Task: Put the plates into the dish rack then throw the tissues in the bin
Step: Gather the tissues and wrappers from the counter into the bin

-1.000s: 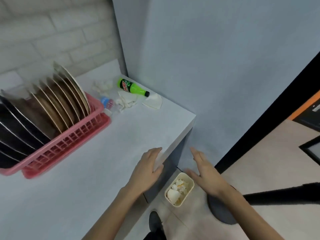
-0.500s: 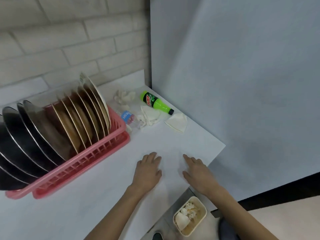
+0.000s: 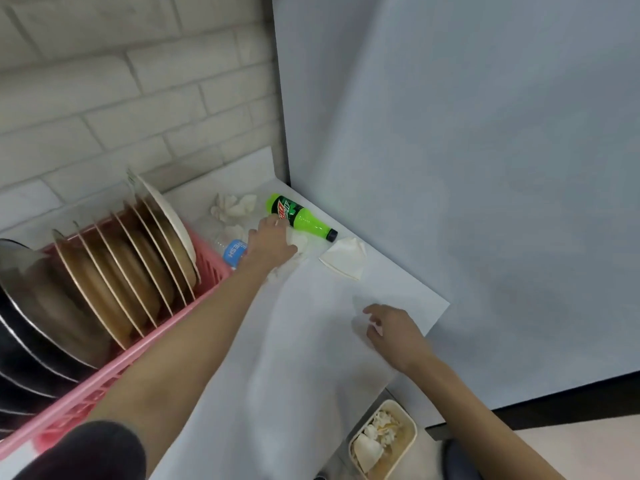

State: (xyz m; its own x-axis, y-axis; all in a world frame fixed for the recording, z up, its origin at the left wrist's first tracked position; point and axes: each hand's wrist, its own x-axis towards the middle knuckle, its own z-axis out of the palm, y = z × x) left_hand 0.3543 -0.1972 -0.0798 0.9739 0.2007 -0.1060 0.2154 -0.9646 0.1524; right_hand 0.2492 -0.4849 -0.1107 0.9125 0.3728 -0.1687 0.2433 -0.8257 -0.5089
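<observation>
A pink dish rack point(image 3: 104, 375) on the white table point(image 3: 311, 358) holds several brown and dark plates point(image 3: 138, 271) standing on edge. My left hand point(image 3: 270, 242) is stretched to the back of the table and grips a crumpled white tissue point(image 3: 298, 243) beside the green bottle. Another crumpled tissue point(image 3: 232, 207) lies behind it by the wall. A folded tissue point(image 3: 344, 258) lies to the right. My right hand point(image 3: 394, 330) hovers low over the table's right edge, fingers loosely curled, holding nothing. The cream bin point(image 3: 410, 436) stands on the floor below, with tissues inside.
A green soda bottle point(image 3: 301, 218) lies on its side in the back corner. A small clear bottle with a blue label point(image 3: 233, 251) lies against the rack. A brick wall is behind the table and a grey panel closes its right side.
My left hand has reached from the table's front to the back and closed on the tissue by the green bottle. My right hand stayed near the right edge. The view tilted toward the table.
</observation>
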